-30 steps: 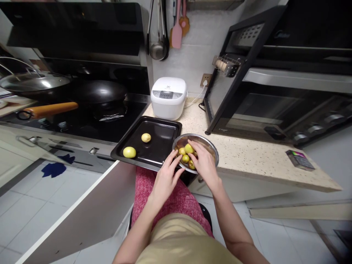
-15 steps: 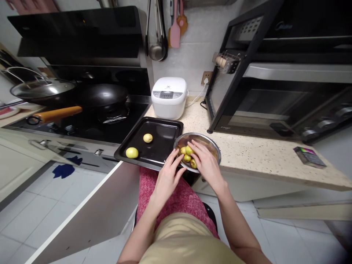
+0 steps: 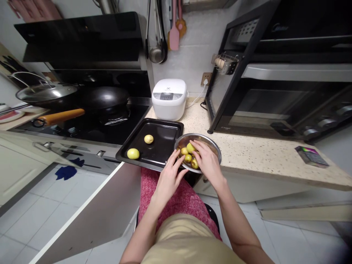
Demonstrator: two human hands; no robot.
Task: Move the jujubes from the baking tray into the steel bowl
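Note:
A steel bowl (image 3: 210, 141) stands at the counter's front edge with several small, round yellow-green fruits (image 3: 188, 158) in it, some with brown patches. My right hand (image 3: 206, 161) reaches in from the right, its fingers curled around a yellow-green fruit (image 3: 190, 147) at the top of the group. My left hand (image 3: 171, 176) is at the bowl's left rim, fingers apart and fingertips close to the fruits, with nothing seen in it. On the black baking tray (image 3: 162, 130) to the left lie two yellow fruits, a smooth oval one (image 3: 133, 153) and a smaller one (image 3: 149, 139).
Behind the tray stands a white rice cooker (image 3: 169, 99). An oven (image 3: 275, 102) occupies the right counter, with a small dark box (image 3: 311, 156) in front. The wok's wooden handle (image 3: 59, 116) juts out over the stove. Below the tray, a cabinet door (image 3: 90, 216) hangs open.
The view has shifted slightly. My right hand's fingers have closed further around the top fruit, which has turned or lifted a little. My left hand has barely moved.

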